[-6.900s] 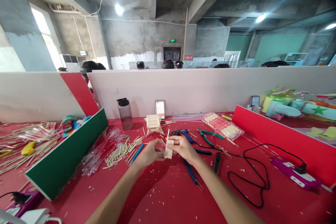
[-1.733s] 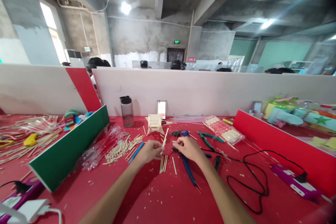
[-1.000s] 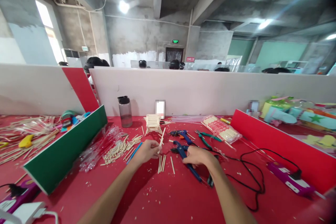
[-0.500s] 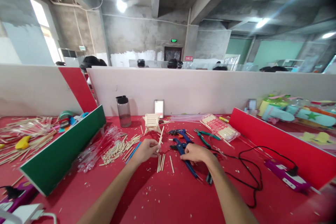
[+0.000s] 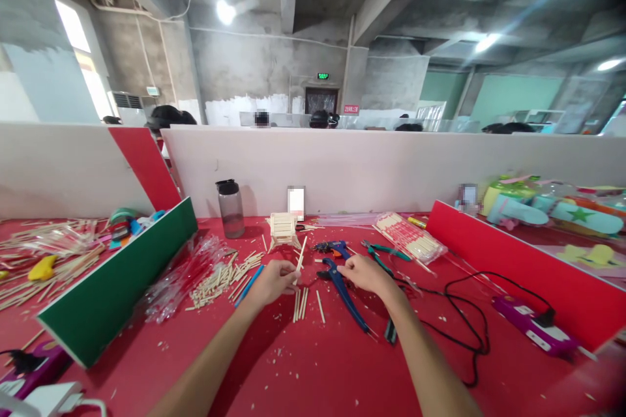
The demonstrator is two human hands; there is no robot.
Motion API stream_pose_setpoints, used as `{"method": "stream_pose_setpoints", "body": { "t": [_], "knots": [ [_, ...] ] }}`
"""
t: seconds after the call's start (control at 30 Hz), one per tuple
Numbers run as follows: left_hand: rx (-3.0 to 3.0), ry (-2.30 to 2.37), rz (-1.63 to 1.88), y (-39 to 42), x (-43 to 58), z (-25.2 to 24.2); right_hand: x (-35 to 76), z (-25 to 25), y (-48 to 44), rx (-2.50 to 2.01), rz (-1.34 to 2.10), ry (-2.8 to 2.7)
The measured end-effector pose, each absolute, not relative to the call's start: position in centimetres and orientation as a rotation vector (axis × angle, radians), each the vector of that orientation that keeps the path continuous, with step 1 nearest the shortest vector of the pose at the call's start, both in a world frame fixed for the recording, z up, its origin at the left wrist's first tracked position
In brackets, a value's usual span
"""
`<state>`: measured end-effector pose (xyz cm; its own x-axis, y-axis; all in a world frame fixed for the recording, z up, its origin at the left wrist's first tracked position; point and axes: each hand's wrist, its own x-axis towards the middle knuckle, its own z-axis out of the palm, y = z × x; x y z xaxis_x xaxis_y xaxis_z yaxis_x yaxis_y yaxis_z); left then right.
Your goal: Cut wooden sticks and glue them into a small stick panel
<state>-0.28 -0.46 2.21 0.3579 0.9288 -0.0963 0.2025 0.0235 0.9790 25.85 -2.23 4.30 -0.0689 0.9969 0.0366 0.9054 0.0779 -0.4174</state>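
Note:
My left hand is closed in a pinch on a short wooden stick, which points up and away. Several cut sticks lie just below it. Behind stands a small chair-like model of wooden sticks. My right hand has its fingers curled over the handle of a blue hot glue gun, which lies on the table; the handle is mostly hidden. Below that hand lies a blue-handled cutter. Green-handled pliers are beyond its knuckles.
A pile of short sticks and plastic wrapping lie left, near a dark bottle. A bagged stick bundle is at the back right. A black cable runs to a purple power strip. Green and red dividers flank the table.
My right hand has moved up and away from the cutter to the glue gun's handle. My left hand still holds the stick, almost unmoved.

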Motion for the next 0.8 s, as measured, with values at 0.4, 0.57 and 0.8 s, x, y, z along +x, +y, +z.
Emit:
{"method": "stream_pose_setpoints", "body": {
  "t": [0.4,0.57,0.8],
  "knots": [
    [1.456,1.097,0.805,-0.1,-0.3,1.7,25.7,4.3,-1.9,-1.818,0.262,-1.948],
    [1.443,1.086,0.814,-0.1,-0.3,1.9,26.3,3.9,-1.2,-1.832,0.199,-1.877],
    [1.435,1.085,0.823,-0.1,-0.4,2.0,26.6,3.6,-1.0,-1.824,0.159,-1.838]
  ]
}}
